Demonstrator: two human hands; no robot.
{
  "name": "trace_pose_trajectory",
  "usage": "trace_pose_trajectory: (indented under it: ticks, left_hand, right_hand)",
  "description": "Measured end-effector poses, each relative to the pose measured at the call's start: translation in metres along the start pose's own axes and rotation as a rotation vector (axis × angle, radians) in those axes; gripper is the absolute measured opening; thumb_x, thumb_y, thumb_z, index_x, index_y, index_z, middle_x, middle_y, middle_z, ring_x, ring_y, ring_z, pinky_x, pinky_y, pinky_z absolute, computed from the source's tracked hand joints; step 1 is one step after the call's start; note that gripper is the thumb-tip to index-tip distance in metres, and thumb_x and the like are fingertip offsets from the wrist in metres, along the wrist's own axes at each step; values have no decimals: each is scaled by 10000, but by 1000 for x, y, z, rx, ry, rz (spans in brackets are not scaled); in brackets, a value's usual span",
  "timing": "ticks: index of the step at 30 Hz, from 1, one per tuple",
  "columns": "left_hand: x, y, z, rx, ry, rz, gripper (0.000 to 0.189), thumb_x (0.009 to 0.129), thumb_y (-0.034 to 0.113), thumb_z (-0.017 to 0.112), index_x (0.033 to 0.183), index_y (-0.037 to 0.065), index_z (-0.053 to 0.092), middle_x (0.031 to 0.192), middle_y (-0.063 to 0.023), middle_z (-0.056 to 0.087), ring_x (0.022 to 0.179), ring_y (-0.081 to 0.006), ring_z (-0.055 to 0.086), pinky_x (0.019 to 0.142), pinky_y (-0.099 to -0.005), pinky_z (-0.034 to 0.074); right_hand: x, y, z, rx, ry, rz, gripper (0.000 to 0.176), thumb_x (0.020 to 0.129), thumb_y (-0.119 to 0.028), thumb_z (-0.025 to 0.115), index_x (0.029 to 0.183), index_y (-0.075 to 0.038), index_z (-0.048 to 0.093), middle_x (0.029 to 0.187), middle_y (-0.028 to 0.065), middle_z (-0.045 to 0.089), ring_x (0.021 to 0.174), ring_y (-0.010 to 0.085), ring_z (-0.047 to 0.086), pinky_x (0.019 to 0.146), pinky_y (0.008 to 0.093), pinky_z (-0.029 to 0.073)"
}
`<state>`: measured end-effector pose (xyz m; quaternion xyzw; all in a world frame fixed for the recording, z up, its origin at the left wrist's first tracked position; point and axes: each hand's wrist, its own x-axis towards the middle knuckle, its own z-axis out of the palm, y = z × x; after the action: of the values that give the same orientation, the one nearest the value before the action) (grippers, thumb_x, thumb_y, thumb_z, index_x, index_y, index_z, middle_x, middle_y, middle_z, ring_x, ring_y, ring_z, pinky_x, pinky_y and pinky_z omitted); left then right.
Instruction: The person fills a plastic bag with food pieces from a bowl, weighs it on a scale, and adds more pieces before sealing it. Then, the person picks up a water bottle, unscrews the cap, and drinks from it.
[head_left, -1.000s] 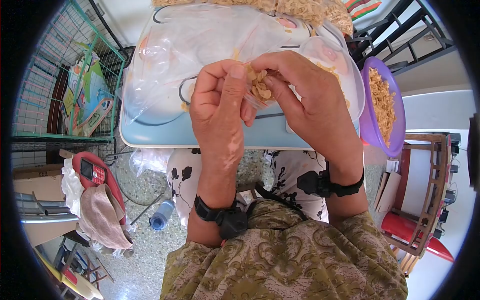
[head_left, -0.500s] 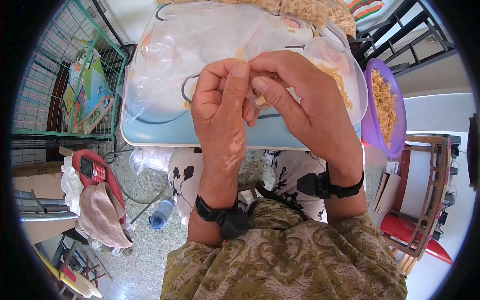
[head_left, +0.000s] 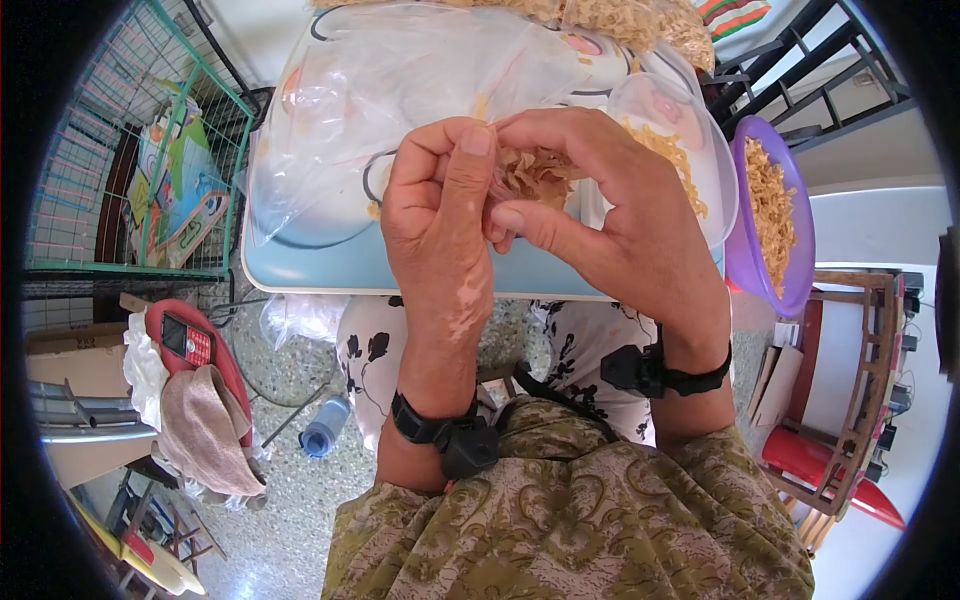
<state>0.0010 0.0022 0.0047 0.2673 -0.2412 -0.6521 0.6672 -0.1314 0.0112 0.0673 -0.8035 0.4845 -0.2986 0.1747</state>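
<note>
A small clear plastic bag (head_left: 548, 176) with brown dried flakes in it is held between my hands over the front of the table. My left hand (head_left: 440, 195) is closed, its thumb and forefinger pinching the bag's left edge. My right hand (head_left: 620, 200) curves around the other side, fingertips meeting the left hand at the top and thumb lower down at the bag. Part of the bag is hidden by the fingers. Flat clear zip bags (head_left: 340, 120) lie on the table to the left, beyond my left hand.
A clear plastic tub (head_left: 722, 200) with dried shreds stands right of my hands on the table (head_left: 300, 268). Beyond the right edge is a purple basin (head_left: 800, 270) of shreds. Large filled bags (head_left: 630, 22) lie at the back. A green wire cage (head_left: 165, 268) stands left.
My right thumb has moved down, away from the forefinger, so the flakes in the bag now show between them. My left hand keeps its pinch.
</note>
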Motion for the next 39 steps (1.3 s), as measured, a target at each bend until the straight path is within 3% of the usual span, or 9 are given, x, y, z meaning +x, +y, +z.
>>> trace_pose_trajectory:
  ticks: [5, 7, 17, 25, 32, 35, 39]
  left_hand:
    - [0, 1, -1, -8, 0, -15, 177, 978, 204, 640, 1022, 37, 600, 688, 29, 548, 521, -25, 428, 441, -184, 332]
    - [0, -2, -1, 16, -1, -7, 197, 980, 242, 630, 1033, 57, 594, 731, 33, 550, 516, -16, 385, 431, -184, 277]
    - [1, -1, 1, 9, -6, 0, 178, 986, 232, 617, 1013, 58, 587, 686, 46, 512, 507, -17, 364, 429, -190, 254]
    - [0, -2, 0, 27, -23, 3, 169, 985, 225, 620, 1014, 61, 592, 707, 42, 520, 513, -18, 372, 429, -187, 251]
    - [-1, -2, 3, 76, -12, -12, 172, 975, 227, 638, 1008, 62, 604, 710, 31, 520, 522, -31, 385, 436, -196, 271]
    - [-1, -2, 2, 73, -1, -16, 176, 972, 231, 643, 1004, 62, 606, 710, 33, 521, 524, -36, 386, 438, -202, 276]
    - [-1, -2, 0, 30, -6, -10, 177, 980, 239, 628, 1009, 67, 599, 723, 36, 527, 522, -35, 386, 438, -198, 272]
  right_hand:
    - [-2, 3, -2, 53, -8, -5, 377, 830, -69, 713, 1195, -36, 621, 1179, 85, 663, 1081, 218, 642, 945, 327, 499]
    - [-1, 3, -3, 62, -43, 39, 356, 844, -33, 676, 1194, -23, 613, 1192, 93, 661, 1077, 204, 646, 944, 323, 510]
    - [-2, 9, -2, 158, -46, 97, 254, 894, -25, 637, 1147, -8, 619, 1204, 93, 660, 1031, 173, 662, 909, 297, 530]
    - [0, 11, -2, -31, 24, -70, 241, 893, 50, 544, 1109, -20, 626, 1126, 94, 679, 977, 240, 670, 850, 307, 513]
    - [4, 2, -1, -98, 44, -67, 217, 893, 54, 544, 1081, -20, 624, 1063, 88, 688, 941, 260, 670, 813, 314, 517]
    - [6, -1, -4, -161, 22, -81, 223, 890, 52, 561, 1091, -19, 628, 1043, 87, 686, 931, 232, 673, 795, 305, 520]
    - [5, -8, -5, -2, 70, 16, 257, 897, 69, 547, 1126, -17, 626, 1077, 77, 671, 978, 166, 658, 838, 285, 526]
